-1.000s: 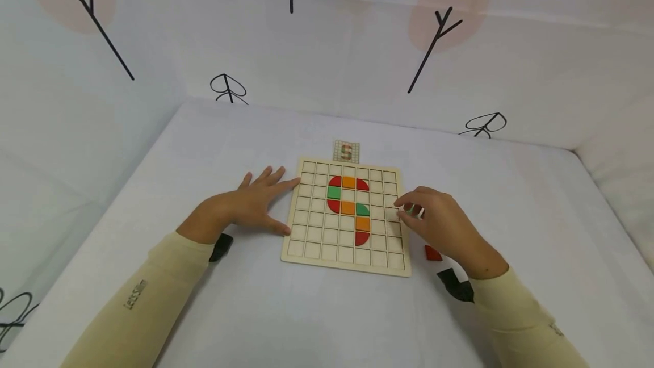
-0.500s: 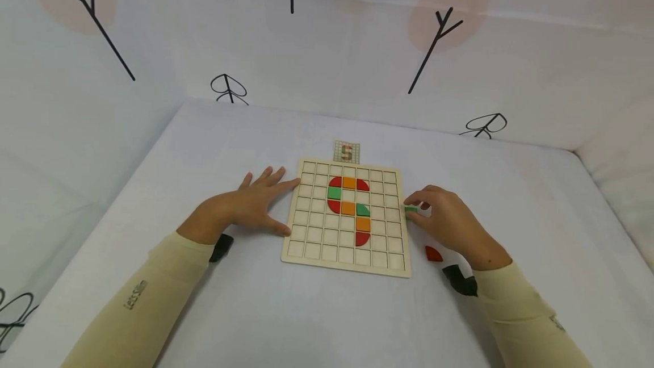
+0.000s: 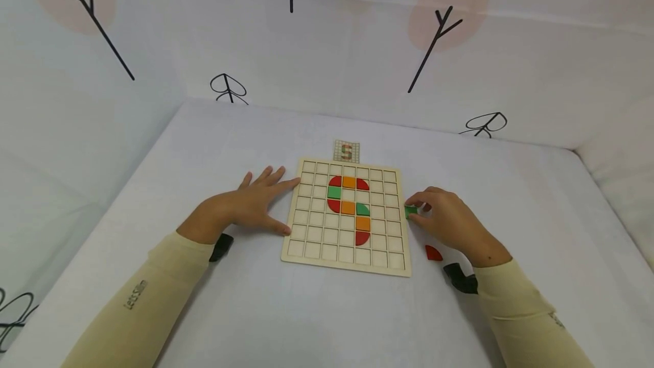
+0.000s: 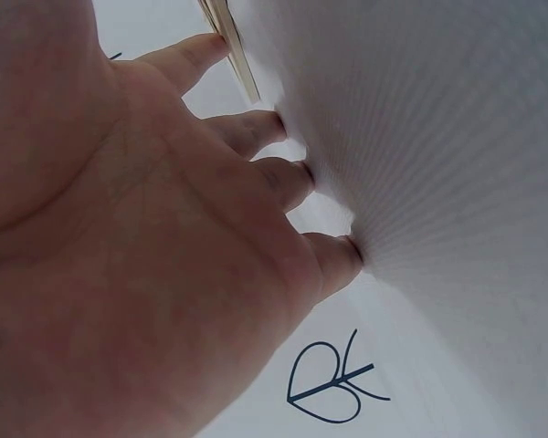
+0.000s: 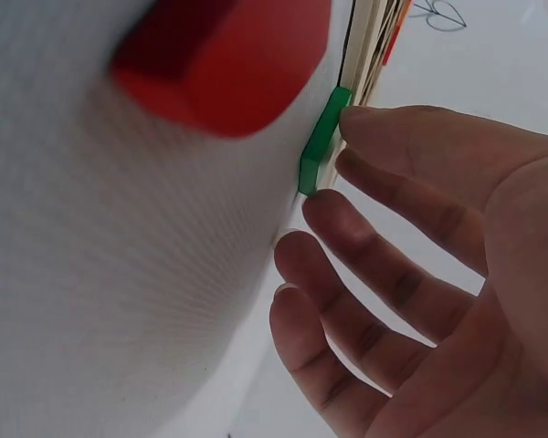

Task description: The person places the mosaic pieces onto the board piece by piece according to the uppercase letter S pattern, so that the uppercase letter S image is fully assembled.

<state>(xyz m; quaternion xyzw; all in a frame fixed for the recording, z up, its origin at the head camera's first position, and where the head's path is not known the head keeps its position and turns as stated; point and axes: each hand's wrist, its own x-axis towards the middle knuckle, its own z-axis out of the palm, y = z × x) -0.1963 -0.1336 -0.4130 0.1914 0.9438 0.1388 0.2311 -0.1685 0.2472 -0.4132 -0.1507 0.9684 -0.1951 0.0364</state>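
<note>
My left hand (image 3: 258,203) lies with its fingers spread, thumb and index fingertip at the left edge of the wooden grid board (image 3: 322,253). In the left wrist view, its fingertips (image 4: 333,260) press on the white cloth. Just off the board's right edge, my right hand (image 3: 441,220) pinches a small green tile (image 3: 411,212) between thumb and fingers. The right wrist view shows this green tile (image 5: 321,141) low against the cloth, under the thumb tip. On the board, red, orange (image 3: 348,208) and green tiles form a curving pattern.
A loose red quarter-round tile (image 3: 433,253) lies on the cloth near the right wrist. Behind the board is a small pattern card (image 3: 346,151) with an S on it. White cloth with black line drawings covers the table and walls.
My right hand has moved slightly right, from over the board's edge to beside it, with the green tile, which has turned a little. The left hand has stayed put.
</note>
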